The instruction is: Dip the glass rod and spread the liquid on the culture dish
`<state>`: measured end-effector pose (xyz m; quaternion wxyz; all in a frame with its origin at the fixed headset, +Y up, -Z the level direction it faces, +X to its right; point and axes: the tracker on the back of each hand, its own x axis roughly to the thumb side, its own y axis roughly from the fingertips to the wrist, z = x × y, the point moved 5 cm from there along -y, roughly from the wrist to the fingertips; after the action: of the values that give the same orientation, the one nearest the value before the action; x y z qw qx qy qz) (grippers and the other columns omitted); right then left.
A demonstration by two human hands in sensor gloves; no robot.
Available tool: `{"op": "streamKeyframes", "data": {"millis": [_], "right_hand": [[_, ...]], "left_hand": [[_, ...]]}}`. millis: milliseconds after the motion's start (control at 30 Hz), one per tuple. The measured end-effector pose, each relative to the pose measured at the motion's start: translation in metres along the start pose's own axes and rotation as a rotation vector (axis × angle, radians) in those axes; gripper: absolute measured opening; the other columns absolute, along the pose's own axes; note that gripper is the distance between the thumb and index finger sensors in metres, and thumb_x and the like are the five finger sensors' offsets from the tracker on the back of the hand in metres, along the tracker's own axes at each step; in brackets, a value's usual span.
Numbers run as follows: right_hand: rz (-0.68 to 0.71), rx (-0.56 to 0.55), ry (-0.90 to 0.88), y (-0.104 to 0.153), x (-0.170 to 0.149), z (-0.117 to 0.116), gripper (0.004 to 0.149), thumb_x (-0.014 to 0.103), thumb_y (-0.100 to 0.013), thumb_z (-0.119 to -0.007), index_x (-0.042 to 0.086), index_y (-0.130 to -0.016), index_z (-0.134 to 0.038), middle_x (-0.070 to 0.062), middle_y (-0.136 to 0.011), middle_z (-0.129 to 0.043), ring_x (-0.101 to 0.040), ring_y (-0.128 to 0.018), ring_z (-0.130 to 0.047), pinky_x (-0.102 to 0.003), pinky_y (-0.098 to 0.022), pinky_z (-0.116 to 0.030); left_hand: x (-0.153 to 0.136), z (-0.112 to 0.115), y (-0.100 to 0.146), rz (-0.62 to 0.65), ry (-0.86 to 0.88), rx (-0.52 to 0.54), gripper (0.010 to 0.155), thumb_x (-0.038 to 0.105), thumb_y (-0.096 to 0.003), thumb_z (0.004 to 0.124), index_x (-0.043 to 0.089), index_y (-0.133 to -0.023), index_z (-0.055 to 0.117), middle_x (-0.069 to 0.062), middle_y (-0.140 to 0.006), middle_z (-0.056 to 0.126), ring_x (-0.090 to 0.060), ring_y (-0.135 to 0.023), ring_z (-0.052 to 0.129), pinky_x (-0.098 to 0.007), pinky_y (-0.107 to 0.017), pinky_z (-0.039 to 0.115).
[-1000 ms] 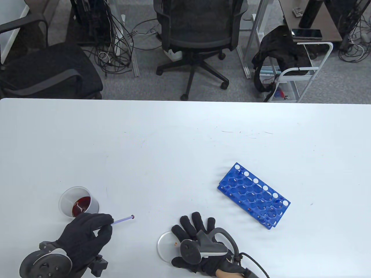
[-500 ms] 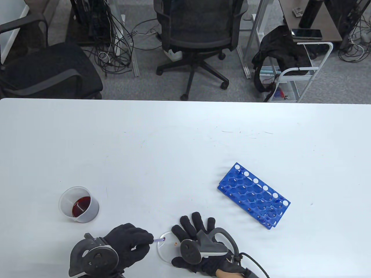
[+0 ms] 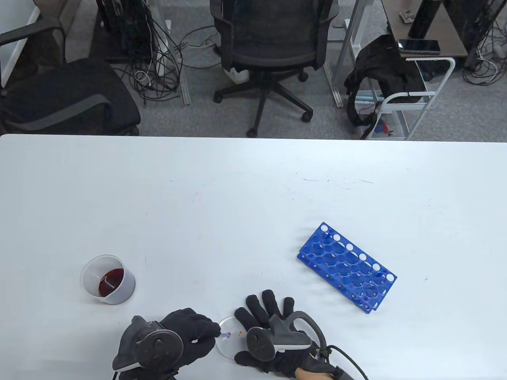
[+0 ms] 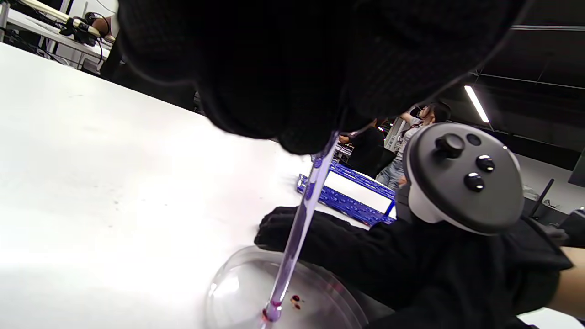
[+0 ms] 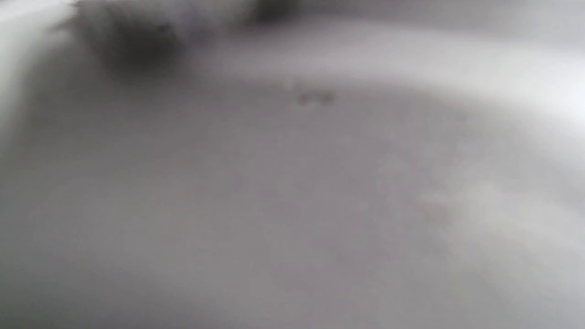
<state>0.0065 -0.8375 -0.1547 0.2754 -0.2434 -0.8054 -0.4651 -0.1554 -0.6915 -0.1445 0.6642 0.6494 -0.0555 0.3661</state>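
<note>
Left hand (image 3: pixel 186 336) pinches the rod (image 4: pixel 299 228), its red-wet tip touching the dish (image 3: pixel 225 344) floor near the table's (image 3: pixel 253 198) near edge. Right hand (image 3: pixel 273 328), fingers spread wide, rests on the dish's right side. Beaker (image 3: pixel 107 279) stands left, rack (image 3: pixel 346 267) far right.

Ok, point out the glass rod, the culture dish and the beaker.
glass rod (image 4: pixel 299 228): left wrist view, mid-shaft.
culture dish (image 4: pixel 228 292): left wrist view, bare floor near left rim.
beaker (image 3: pixel 126 285): table view, outer wall.
</note>
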Motion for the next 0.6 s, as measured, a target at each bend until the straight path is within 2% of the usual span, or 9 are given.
{"op": "streamKeyframes", "data": {"millis": [267,600], "right_hand": [[0.0,0.0,0.0,0.0,0.0,0.0,0.096,0.074,-0.053,-0.035,0.012,-0.109,0.013,-0.027,-0.112,0.014,-0.062,-0.096,0.008,-0.087,-0.059,-0.013],[0.0,0.0,0.0,0.0,0.0,0.0,0.096,0.074,-0.052,-0.035,0.012,-0.109,0.013,-0.027,-0.112,0.013,-0.062,-0.096,0.008,-0.087,-0.059,-0.013]], "left_hand": [[0.007,0.01,-0.003,0.022,0.051,-0.027,0.035,0.048,-0.0445,0.092,0.03,-0.074,0.096,0.005,-0.071,0.106,-0.022,-0.055,0.108,-0.036,-0.047,0.094],[0.017,0.014,-0.006,0.026,0.002,0.028,0.034,0.048,-0.0451,0.091,0.031,-0.075,0.096,0.005,-0.072,0.105,-0.023,-0.057,0.107,-0.037,-0.048,0.093]]}}
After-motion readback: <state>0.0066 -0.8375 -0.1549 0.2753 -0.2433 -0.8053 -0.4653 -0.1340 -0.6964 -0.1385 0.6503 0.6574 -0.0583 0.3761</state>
